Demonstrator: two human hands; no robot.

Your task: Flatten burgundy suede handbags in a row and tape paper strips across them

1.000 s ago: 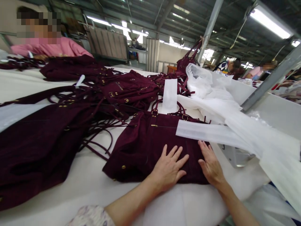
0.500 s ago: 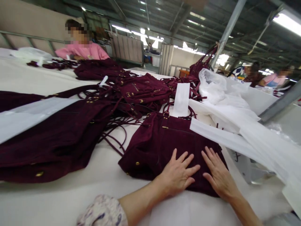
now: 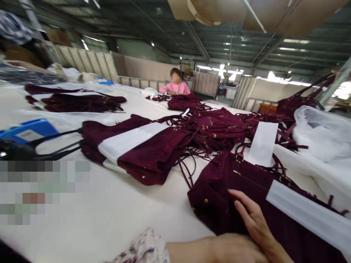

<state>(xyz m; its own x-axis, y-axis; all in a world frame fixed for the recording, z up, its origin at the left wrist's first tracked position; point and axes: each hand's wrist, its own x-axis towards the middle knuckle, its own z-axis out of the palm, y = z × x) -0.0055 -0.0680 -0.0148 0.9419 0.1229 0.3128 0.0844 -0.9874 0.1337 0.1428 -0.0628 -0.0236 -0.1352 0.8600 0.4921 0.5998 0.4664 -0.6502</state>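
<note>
A dark burgundy handbag (image 3: 246, 182) lies on its side in front of me, its handles pointing away. My right hand (image 3: 255, 215) rests on the bag's near face, fingers stretched toward its left end. My left hand (image 3: 236, 248) comes in from the floral sleeve and crosses low by the right wrist. It is blurred and its fingers are hidden. A white paper strip (image 3: 307, 206) lies across the bag's right part. Another white strip (image 3: 263, 142) stands up at the handles.
Left of it lies another burgundy bag (image 3: 153, 157) with a white band. More burgundy bags (image 3: 222, 126) and straps are heaped behind. A blue tray (image 3: 30, 129) and flat burgundy pieces (image 3: 82, 102) are at left. White plastic (image 3: 323, 135) is piled right. A person in pink (image 3: 175, 87) sits across the table.
The view has swung left. Both hands lay spread on the bag before; now the left has moved low across the right wrist, and the right hand lies nearer the bag's left end.
</note>
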